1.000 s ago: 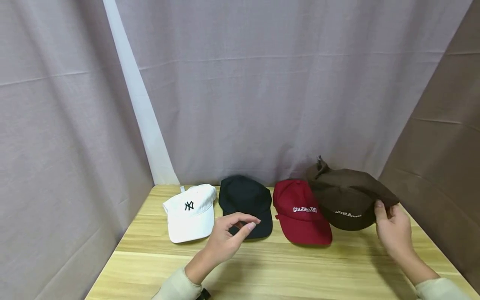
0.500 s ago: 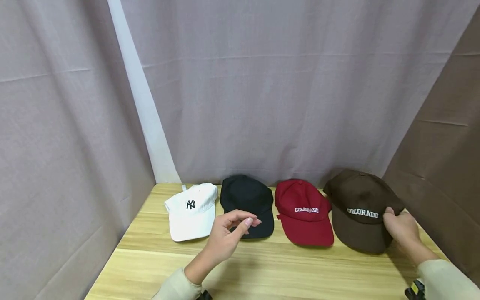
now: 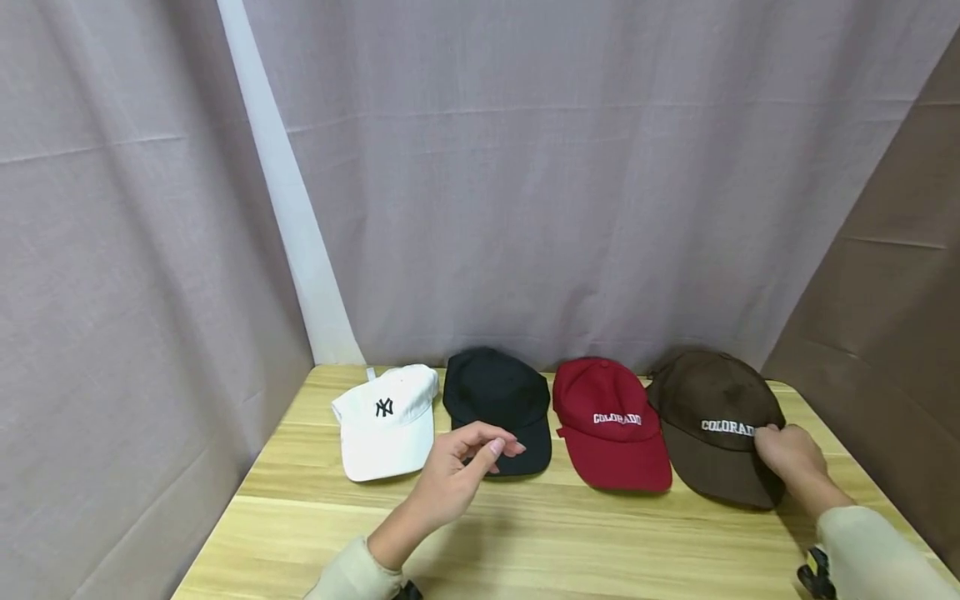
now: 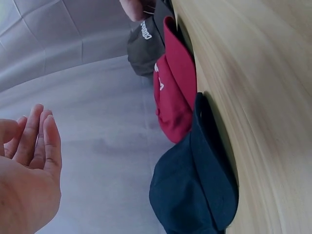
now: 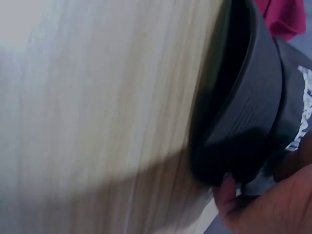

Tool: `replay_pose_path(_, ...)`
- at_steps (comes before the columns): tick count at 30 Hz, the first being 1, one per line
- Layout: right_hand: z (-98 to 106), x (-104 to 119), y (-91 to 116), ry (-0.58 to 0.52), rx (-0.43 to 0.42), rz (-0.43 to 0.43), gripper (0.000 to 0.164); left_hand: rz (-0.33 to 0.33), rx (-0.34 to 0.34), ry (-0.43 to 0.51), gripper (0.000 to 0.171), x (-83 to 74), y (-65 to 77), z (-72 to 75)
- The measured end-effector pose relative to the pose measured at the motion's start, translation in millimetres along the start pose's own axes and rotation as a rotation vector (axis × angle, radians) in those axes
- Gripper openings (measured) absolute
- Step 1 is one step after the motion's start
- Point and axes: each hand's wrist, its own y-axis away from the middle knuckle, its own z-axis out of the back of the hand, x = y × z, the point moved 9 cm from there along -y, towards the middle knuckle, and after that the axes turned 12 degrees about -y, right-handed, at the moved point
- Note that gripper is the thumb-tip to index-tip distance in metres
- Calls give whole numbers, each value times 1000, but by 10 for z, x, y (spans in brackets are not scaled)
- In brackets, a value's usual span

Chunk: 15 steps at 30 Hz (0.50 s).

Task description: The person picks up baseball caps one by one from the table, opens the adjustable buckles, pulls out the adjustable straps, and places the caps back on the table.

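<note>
At the right end of a row of caps, my right hand [image 3: 795,462] grips the side of a brown baseball cap [image 3: 705,387] lettered COLORADO. In the right wrist view, fingers [image 5: 225,197] curl at the corner of its dark brim [image 5: 243,117]. The cap sits on the table, brim toward me. My left hand [image 3: 461,471] hovers with loosely bent fingers and nothing in it, overlapping the black cap [image 3: 495,387] in the head view. From the left wrist, that hand [image 4: 29,170] shows apart from the caps. A red COLORADO cap [image 3: 611,450] lies left of the brown one, edges meeting.
A white cap [image 3: 386,446] with a dark NY logo lies at the row's left end. All the caps rest along the back of a light wooden table [image 3: 570,542]. Grey curtains [image 3: 525,208] hang behind and at both sides.
My right hand has lowered the brown cap onto the table beside the red one, turned its front toward me, then shifted it slightly left. The left hand has barely moved.
</note>
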Motion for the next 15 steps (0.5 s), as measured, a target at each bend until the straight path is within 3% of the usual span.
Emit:
replay_pose_path(3,-5,111,79,0,-25,50,70,-12,-9,1,19,-19,9,17)
replay_pose_path(6,-89,263,174,15,-25,124,85,-4,-6,3,19,-37,8,19)
replay_pose_path(11,-339,433,308,112,47,202,129,22,3,5,19,-55,-2,10)
replay_pose_path(15,-452,400,335,194,113,202,142,25,11,4,19,-69,8,-5)
